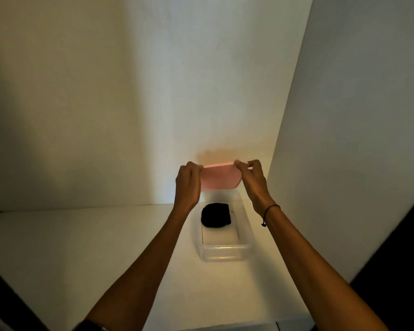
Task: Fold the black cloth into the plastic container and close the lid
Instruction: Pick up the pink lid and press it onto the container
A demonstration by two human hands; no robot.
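A clear plastic container (222, 253) stands on the white shelf, its long side pointing away from me. The folded black cloth (216, 215) lies inside it, in the far half. Above the far end of the container I hold the pink lid (219, 176), tilted up toward the wall. My left hand (188, 185) grips the lid's left edge and my right hand (252, 179) grips its right edge. The lid is apart from the container's rim.
The white shelf surface (93, 254) spreads to the left of the container. A white back wall (153, 91) rises just behind it, and a side wall (344, 139) stands close on the right. A dark edge (397, 263) runs at the lower right.
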